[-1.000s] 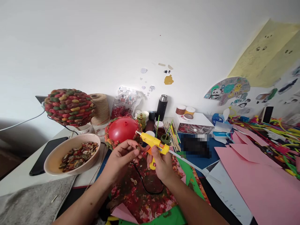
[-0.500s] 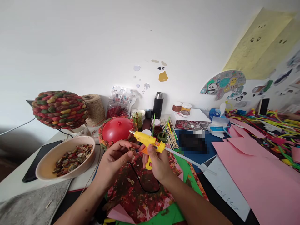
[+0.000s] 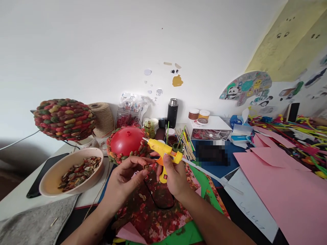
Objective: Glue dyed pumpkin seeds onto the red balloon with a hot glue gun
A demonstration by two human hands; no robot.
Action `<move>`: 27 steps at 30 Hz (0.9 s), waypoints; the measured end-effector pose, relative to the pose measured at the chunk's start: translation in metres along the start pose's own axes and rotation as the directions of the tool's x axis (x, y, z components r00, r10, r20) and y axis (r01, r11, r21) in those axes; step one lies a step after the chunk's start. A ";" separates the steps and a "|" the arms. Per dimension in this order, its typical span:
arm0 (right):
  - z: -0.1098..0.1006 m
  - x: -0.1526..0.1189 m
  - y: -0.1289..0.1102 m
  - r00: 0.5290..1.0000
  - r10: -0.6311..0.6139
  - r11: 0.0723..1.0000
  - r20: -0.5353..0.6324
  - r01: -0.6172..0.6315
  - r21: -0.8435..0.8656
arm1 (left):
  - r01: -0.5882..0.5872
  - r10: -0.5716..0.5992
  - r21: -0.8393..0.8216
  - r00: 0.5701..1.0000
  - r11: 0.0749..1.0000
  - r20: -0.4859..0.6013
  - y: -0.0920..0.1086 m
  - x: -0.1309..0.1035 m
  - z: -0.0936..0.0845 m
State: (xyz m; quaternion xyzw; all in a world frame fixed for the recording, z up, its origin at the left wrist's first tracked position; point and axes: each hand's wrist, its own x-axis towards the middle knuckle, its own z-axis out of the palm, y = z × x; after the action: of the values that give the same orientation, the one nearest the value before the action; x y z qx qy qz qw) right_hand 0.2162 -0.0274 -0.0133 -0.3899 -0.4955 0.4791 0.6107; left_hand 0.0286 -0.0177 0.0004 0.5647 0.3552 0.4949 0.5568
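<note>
My right hand is wrapped round the handle of a yellow glue gun, whose nozzle points up and left toward the red balloon. A long clear glue stick sticks out of its back. My left hand pinches a small brownish painted shell piece between thumb and fingers, just below the gun's nozzle. Beyond the hands stands a red balloon, ringed with painted peanut shells. Below the hands lies paint-stained paper, with the gun's black cord looped over it.
On the left are a bowl of painted shells, a shell-covered ball and a twine spool. A black flask, paint jars and wooden sticks stand behind. Pink paper lies at the right.
The glue gun and my right hand have shifted slightly right, and the nozzle has come away from the balloon's middle. My left hand has turned a little, showing the pinched shell piece more clearly.
</note>
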 end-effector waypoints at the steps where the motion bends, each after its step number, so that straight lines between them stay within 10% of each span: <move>1: 0.000 0.000 -0.001 1.000 -0.006 1.000 0.001 0.006 0.000 | -0.002 0.002 0.004 1.000 1.000 0.001 -0.001 0.000 0.000; 27: -0.001 -0.005 0.000 0.995 -0.096 0.992 0.031 0.098 -0.075 | 0.135 -0.114 -0.080 0.967 0.988 0.227 -0.005 0.010 -0.001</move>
State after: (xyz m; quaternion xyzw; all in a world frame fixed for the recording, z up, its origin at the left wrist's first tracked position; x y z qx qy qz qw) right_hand 0.2166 -0.0325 -0.0149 -0.3820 -0.5401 0.4347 0.6111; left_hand 0.0313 -0.0071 -0.0027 0.5657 0.3018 0.4094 0.6491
